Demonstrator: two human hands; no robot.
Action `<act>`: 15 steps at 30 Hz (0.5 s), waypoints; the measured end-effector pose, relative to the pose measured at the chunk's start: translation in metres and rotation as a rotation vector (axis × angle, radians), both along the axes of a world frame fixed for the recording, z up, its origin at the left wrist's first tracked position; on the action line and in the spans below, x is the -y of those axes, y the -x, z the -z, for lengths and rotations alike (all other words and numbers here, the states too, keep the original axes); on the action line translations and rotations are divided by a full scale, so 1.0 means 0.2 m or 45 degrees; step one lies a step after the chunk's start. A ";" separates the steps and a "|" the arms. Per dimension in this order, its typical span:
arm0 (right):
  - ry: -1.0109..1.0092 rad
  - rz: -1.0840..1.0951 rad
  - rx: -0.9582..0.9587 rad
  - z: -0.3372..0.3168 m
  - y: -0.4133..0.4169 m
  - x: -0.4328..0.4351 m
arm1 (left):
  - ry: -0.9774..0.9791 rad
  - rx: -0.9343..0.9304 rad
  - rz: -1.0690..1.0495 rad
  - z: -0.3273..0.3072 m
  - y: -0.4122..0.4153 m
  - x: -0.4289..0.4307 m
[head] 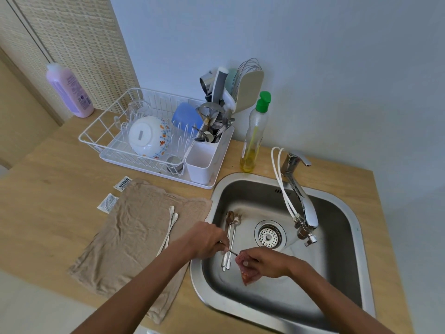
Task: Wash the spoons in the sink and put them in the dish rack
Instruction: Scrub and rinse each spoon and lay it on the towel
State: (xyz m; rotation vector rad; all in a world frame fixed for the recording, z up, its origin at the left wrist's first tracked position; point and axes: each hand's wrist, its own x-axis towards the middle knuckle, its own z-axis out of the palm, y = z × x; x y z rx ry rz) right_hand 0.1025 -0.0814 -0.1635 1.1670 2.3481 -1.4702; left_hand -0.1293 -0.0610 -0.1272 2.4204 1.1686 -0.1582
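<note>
My left hand pinches the handle of a spoon over the left side of the steel sink. The spoon's bowl end is buried in a reddish mesh scrubber that my right hand grips. Two dirty spoons lie on the sink floor just behind my hands. Two more spoons rest on the beige cloth left of the sink. The white dish rack stands at the back left.
The tap reaches over the drain. A soap bottle stands behind the sink. The rack holds a bowl, a blue cup and a cutlery holder full of utensils. A purple bottle sits at the far left.
</note>
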 end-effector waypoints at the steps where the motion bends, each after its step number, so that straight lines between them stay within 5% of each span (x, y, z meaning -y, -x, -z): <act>1: -0.017 0.061 -0.063 0.00 0.00 0.02 | 0.052 0.014 -0.054 0.01 0.01 0.01; 7: -0.181 0.673 -0.213 0.04 -0.04 0.03 | 0.179 0.161 -0.348 0.09 -0.01 0.09; 12: 0.217 0.376 -0.168 0.00 -0.01 0.08 | 0.022 0.077 -0.032 0.03 0.03 0.08; 15: 0.453 0.506 -0.268 -0.04 0.00 0.08 | 0.008 0.049 0.037 0.00 0.01 0.04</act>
